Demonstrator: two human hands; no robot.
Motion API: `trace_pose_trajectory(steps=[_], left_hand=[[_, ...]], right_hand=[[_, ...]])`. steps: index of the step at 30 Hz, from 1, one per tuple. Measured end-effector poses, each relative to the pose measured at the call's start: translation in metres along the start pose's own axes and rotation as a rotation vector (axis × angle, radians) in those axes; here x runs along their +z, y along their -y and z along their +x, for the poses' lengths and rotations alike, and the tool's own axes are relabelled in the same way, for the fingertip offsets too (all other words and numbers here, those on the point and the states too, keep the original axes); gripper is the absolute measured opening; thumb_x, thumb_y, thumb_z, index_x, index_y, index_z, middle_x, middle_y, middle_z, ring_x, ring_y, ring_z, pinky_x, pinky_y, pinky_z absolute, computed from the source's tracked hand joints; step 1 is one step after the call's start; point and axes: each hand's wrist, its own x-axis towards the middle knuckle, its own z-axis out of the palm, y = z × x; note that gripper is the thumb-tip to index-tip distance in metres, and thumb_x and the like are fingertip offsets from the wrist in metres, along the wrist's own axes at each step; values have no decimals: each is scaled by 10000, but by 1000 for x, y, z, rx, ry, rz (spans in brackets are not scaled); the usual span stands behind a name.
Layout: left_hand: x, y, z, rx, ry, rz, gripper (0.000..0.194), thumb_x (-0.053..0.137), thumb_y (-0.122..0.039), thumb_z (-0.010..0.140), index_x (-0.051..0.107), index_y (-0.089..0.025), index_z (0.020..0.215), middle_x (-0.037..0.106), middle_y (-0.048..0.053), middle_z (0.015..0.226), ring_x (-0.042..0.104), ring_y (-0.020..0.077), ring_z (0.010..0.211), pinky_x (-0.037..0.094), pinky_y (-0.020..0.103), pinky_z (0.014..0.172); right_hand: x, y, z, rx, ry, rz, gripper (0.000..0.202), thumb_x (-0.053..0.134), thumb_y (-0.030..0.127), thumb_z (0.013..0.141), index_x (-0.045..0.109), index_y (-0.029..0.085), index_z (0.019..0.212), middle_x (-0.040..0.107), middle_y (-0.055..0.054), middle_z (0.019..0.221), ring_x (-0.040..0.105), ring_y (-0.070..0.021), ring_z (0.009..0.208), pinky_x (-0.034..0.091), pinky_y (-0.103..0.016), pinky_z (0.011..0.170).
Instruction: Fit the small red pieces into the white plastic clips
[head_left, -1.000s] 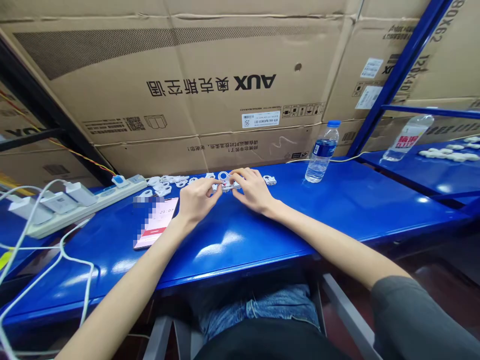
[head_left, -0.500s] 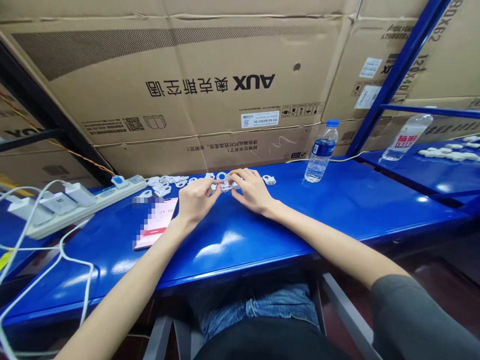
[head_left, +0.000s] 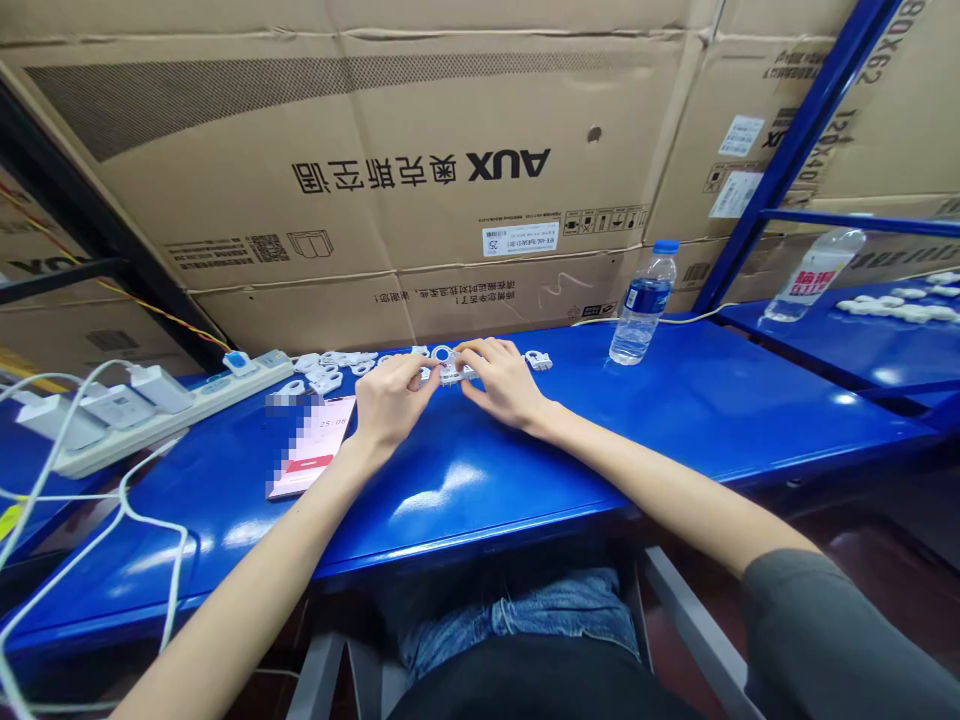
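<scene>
A small white plastic part with a ring (head_left: 444, 356) lies near the back of the blue table, between my two hands. My right hand (head_left: 499, 382) has its fingers and thumb curled about the part's right side. On the left, my left hand (head_left: 394, 402) pinches thumb and forefinger together at the part's left edge; anything between those fingertips is too small to make out. Similar white plastic pieces (head_left: 326, 378) lie in a loose group left of my left hand. Another white piece (head_left: 538, 360) rests just beyond my right hand.
A phone (head_left: 311, 450) lies left of my left forearm. Behind it runs a power strip (head_left: 217, 395) with chargers and white cables (head_left: 124, 500). A water bottle (head_left: 645, 305) stands at the right. Large cardboard boxes (head_left: 420, 110) wall off the table's back.
My left fingertips have drawn back slightly left from the middle of the white part, uncovering more of it. My right hand stays almost where it was.
</scene>
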Motion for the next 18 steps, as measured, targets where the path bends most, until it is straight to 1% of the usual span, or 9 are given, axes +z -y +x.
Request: trace_pose_trajectory(steps=[3,8,11,14,18], left_hand=[[0,-1,0,3,20,26,243,589,-334,1005,760,-203,894,588,-14,612,576,151,618,389,273,645],[0,-2,0,61,36,52,245,557,-304,1015,767,-197,947,678,18,694,626,164,670,410,283,665],[0,-2,-1,87,34,57,241,554,-294,1016,765,-193,957,704,26,724,641,168,679,418,284,667],[-1,-1,-1,84,40,69,247,547,-300,1019,768,-192,989,701,24,732,642,171,689,414,283,661],[-3,-4,0,41,59,52,240,563,-301,998,755,-198,1098,637,-6,673,621,168,666,414,279,659]], right_hand=[[1,-1,0,-1,-17,4,172,554,179,975,668,190,1103,702,-93,1310,599,-255,1166,394,-405,1035],[2,-4,-1,-2,-50,19,145,581,190,966,663,194,1084,715,-93,1270,612,-254,1127,406,-406,1017],[3,-5,-1,-3,-59,29,140,593,184,957,663,191,1078,714,-85,1261,613,-246,1124,410,-404,1021],[3,-5,-1,4,-63,29,146,600,190,954,666,190,1084,711,-89,1262,614,-248,1136,415,-405,1023],[2,-5,-1,31,-63,22,160,600,205,957,673,191,1098,709,-100,1266,611,-258,1149,412,-412,1026]])
